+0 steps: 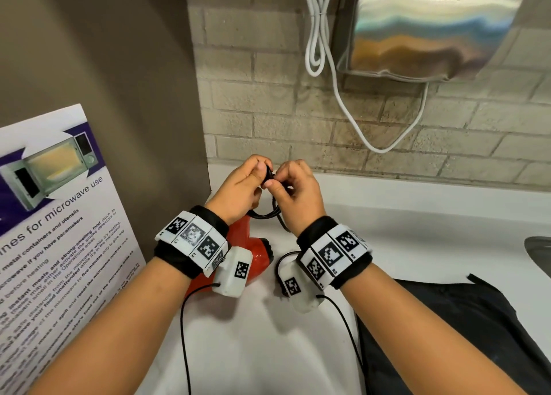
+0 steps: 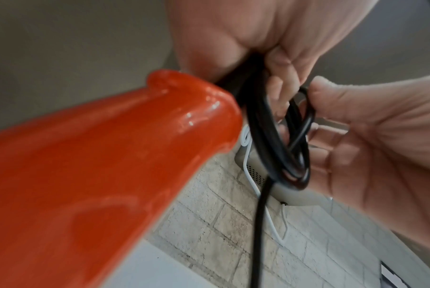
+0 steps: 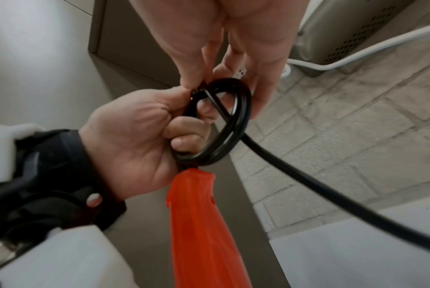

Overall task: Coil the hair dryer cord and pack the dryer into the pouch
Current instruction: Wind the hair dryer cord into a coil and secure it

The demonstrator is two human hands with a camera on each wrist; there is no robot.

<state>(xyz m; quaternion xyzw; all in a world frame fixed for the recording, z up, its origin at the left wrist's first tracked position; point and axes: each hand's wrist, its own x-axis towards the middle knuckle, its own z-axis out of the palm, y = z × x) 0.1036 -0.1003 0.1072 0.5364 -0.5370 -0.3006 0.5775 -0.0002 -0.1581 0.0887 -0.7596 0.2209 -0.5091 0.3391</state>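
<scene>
A red hair dryer (image 1: 255,253) lies on the white counter (image 1: 244,335), partly hidden under my left wrist. Its black cord (image 1: 268,214) rises from the red handle (image 3: 199,224) into a small coil (image 3: 224,124) of a few loops. My left hand (image 1: 257,171) grips one side of that coil, fingers curled through it. My right hand (image 1: 282,180) pinches the coil's top between thumb and fingers. The loose cord end (image 3: 332,194) trails down to the right. A black pouch (image 1: 447,335) lies flat at the lower right, under my right forearm.
A steel hand dryer (image 1: 432,28) with a white cable (image 1: 351,108) hangs on the brick wall behind. A microwave poster (image 1: 53,215) leans against the brown side panel at left. A sink edge (image 1: 539,254) shows at far right.
</scene>
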